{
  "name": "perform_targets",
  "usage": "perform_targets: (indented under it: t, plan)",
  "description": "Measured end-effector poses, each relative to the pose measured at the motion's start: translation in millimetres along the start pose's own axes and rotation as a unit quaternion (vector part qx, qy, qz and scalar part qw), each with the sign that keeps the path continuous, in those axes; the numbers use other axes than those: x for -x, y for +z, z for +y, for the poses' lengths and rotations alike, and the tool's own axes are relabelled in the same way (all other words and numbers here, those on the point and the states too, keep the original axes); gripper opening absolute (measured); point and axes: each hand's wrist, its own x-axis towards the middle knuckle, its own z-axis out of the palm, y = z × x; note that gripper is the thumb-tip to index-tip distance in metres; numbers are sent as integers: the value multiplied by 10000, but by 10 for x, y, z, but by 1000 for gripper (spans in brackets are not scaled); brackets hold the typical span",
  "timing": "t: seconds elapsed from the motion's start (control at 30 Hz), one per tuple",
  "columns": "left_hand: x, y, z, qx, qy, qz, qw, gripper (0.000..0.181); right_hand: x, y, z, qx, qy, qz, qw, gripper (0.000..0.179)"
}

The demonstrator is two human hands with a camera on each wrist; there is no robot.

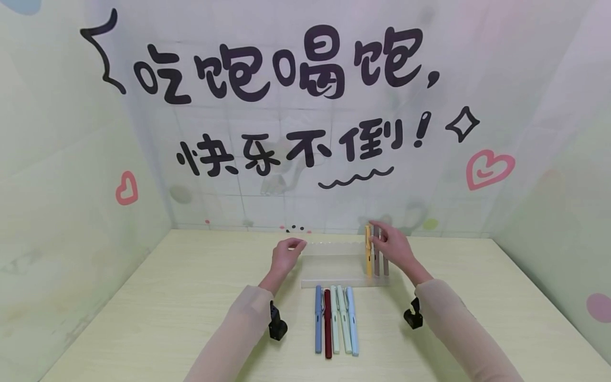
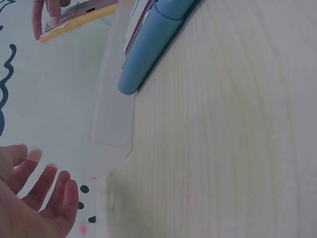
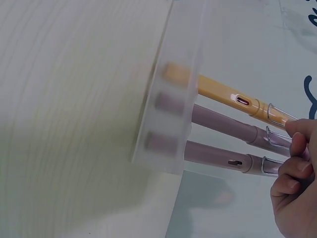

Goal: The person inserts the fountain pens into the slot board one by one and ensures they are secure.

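A clear plastic pen stand [image 1: 334,283] with a notched upper edge stands upright at the back of the table. My left hand [image 1: 285,255] pinches its upper left corner between thumb and index finger; the other fingers spread loosely in the left wrist view. At the stand's right end, my right hand [image 1: 395,245] pinches the cap end of a yellow fountain pen [image 3: 223,94], whose lower end sits behind the stand's frosted-looking front lip. Two mauve fountain pens [image 3: 223,121] stand to the right of the yellow one, their tops partly hidden by my right fingers.
In front of the stand lie a blue pen [image 1: 318,318], a dark red pen [image 1: 327,323], two pale green pens [image 1: 335,321] and a light blue pen [image 1: 352,321], side by side. A printed backdrop [image 1: 305,207] rises directly behind the table [image 1: 191,302].
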Motion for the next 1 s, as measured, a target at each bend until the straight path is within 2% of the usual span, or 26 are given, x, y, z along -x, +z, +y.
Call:
perform_targets:
  t: [0.2, 0.33, 0.57, 0.77, 1.0]
  plan:
    - [-3, 1, 3, -25, -27, -5, 10000, 24, 22, -133, -17, -362, 77, 241, 9990, 35]
    - [-7, 3, 0, -43, -36, -18, 10000, 25, 43, -206, 7, -377, 70, 303, 9988, 32]
    - [-6, -2, 0, -36, -66, -5, 10000, 24, 141, -205, 31, -423, -147, 288, 9986, 25]
    - [-4, -5, -2, -49, -2, 4, 10000, 24, 281, -81, -4, -510, -109, -94, 9986, 20]
    - [-5, -6, -6, -41, 5, 15, 10000, 24, 460, 108, -81, -817, -158, -959, 9919, 16]
